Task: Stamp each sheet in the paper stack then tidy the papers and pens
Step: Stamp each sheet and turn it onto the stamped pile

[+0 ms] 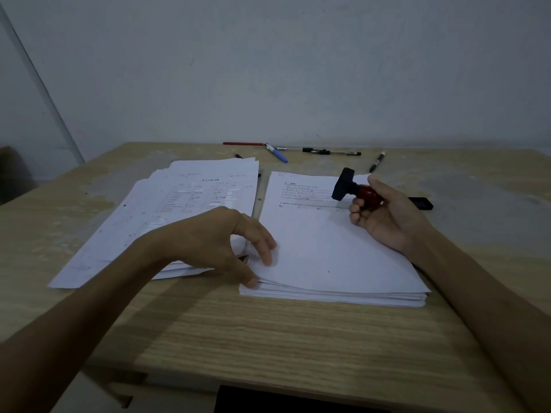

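A neat stack of white papers (328, 257) lies at the centre right of the wooden desk (268, 329). A looser, fanned pile of printed sheets (179, 210) lies to its left. My left hand (220, 239) rests at the stack's left edge, thumb and fingertips touching the top sheet's corner. My right hand (384, 216) grips the red handle of a stamp (353, 187), held tilted above the stack's far right part, its black base pointing left. Several pens (316, 151) lie scattered along the desk's far edge.
A black flat item, perhaps an ink pad (422, 203), lies just right of my right hand. A grey wall stands behind the desk. Bare wood runs in front of the papers to the near edge.
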